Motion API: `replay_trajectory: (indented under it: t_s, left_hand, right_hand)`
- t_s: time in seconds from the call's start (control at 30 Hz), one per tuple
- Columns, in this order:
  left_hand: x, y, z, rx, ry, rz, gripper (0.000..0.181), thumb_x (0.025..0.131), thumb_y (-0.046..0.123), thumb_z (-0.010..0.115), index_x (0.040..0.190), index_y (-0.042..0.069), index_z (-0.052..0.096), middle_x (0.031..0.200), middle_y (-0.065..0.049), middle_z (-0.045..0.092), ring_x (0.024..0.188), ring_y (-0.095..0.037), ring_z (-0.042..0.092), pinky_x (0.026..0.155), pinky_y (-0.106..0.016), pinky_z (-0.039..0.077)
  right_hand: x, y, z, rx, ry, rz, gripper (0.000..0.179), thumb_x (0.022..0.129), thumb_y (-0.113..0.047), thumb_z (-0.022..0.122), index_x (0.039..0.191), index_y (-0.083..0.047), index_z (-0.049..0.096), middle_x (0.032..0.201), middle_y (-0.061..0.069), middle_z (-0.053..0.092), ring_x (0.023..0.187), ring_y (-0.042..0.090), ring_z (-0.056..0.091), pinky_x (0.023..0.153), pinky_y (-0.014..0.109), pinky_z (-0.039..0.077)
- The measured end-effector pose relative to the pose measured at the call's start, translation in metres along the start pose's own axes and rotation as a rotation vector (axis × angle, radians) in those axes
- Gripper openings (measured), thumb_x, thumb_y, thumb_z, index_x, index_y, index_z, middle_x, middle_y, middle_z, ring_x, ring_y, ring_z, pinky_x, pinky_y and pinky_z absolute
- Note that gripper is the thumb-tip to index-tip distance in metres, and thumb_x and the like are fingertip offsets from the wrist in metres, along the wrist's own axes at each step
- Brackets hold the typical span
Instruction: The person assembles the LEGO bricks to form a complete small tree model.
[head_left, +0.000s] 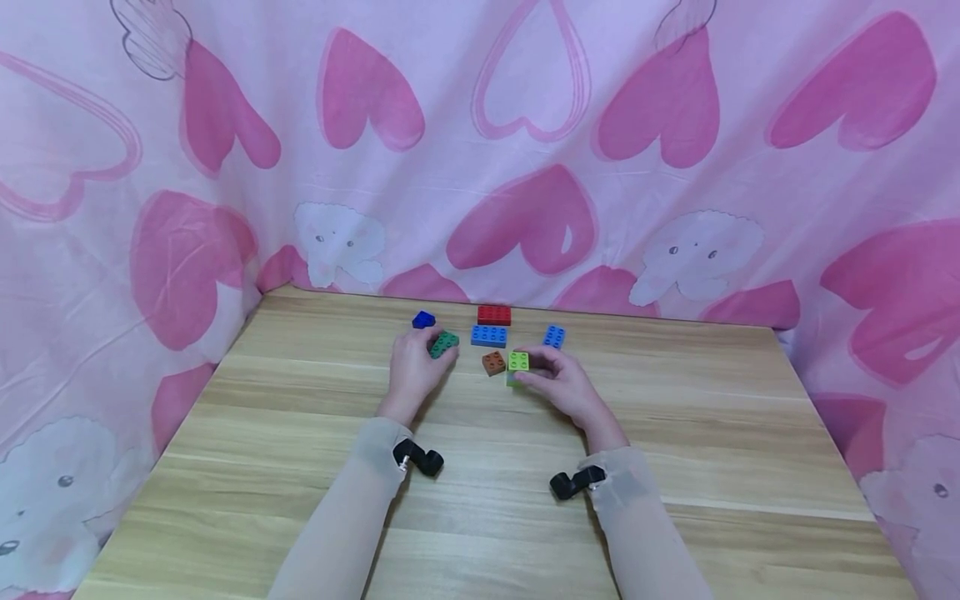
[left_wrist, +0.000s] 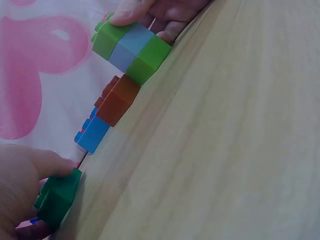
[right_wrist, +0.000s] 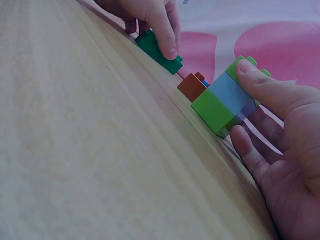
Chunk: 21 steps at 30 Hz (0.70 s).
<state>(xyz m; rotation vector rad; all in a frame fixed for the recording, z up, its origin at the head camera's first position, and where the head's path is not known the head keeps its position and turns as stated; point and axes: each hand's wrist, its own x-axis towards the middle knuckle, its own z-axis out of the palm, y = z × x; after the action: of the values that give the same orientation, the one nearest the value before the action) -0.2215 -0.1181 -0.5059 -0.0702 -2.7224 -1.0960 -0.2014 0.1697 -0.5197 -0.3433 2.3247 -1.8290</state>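
Observation:
My left hand (head_left: 414, 371) pinches a dark green building brick (head_left: 444, 345) between thumb and fingers, low at the tabletop. On the other side, my right hand (head_left: 566, 383) holds a stack of three bricks (left_wrist: 132, 47): lime green on top, pale blue in the middle, lime green at the bottom. The right thumb (right_wrist: 257, 77) lies against the top brick, with fingers around the far side. The stack looks upright on the wood. Between the hands sits a small brown brick (head_left: 493, 363), close to the stack.
Behind the brown brick lie a blue brick (head_left: 489, 336) and a red brick (head_left: 494, 315). Another blue brick (head_left: 554, 336) is beyond my right hand, and a dark blue piece (head_left: 423, 319) beyond my left. A pink heart-patterned curtain (head_left: 517, 217) borders the wooden table (head_left: 480, 517).

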Motion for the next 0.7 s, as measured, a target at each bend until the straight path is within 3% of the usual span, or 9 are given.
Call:
replay_trajectory:
  t_s: [0.37,0.7]
  left_hand:
    - [0.000,0.000,0.001,-0.004,-0.043,0.048,0.042,0.096,0.019,0.083,0.135,0.005,0.075,0.133,-0.020,0.071,0.125,-0.040,0.063,0.108,-0.056,0.049]
    - [-0.002,0.013,-0.001,-0.210,-0.143,0.094,0.044,0.100,0.020,0.079,0.141,0.007,0.071,0.139,-0.017,0.068,0.125,-0.036,0.064,0.108,-0.055,0.053]
  right_hand:
    - [0.000,-0.001,0.001,-0.001,-0.004,0.011,0.043,0.099,-0.023,0.084,0.140,-0.015,0.071,0.135,0.010,0.069,0.127,0.029,0.065,0.101,0.026,0.057]
    - [0.000,0.000,0.001,0.004,-0.003,0.011,0.044,0.100,-0.023,0.084,0.141,-0.015,0.071,0.135,0.011,0.070,0.127,0.029,0.065,0.101,0.025,0.056]
